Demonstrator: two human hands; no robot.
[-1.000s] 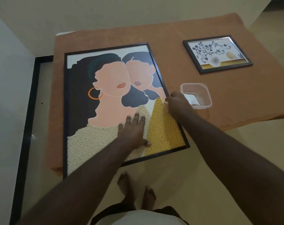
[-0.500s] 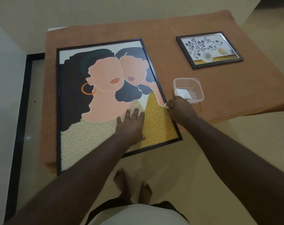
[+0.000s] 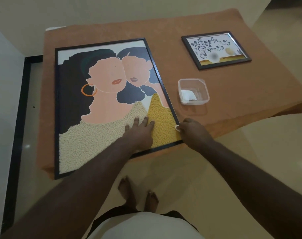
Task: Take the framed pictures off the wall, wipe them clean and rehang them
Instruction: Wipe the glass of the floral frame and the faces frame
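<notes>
A large black-framed picture [image 3: 102,94] of two faces lies flat on the orange-covered table [image 3: 207,21]. My left hand [image 3: 140,133] presses flat on its lower part, fingers straight. My right hand [image 3: 192,131] pinches a small white wipe [image 3: 177,128] against the frame's right edge, near the bottom right corner. A small framed flower picture [image 3: 215,49] lies at the table's far right.
A clear plastic container [image 3: 193,91] with a white wipe inside stands just right of the big frame. The big frame's near edge juts over the table's front edge. My bare feet [image 3: 138,195] stand on the tiled floor below. A wall rises at the left.
My right hand has slid the wipe down the frame's right edge, from about its middle toward the bottom corner. My left hand has stayed pressed on the picture.
</notes>
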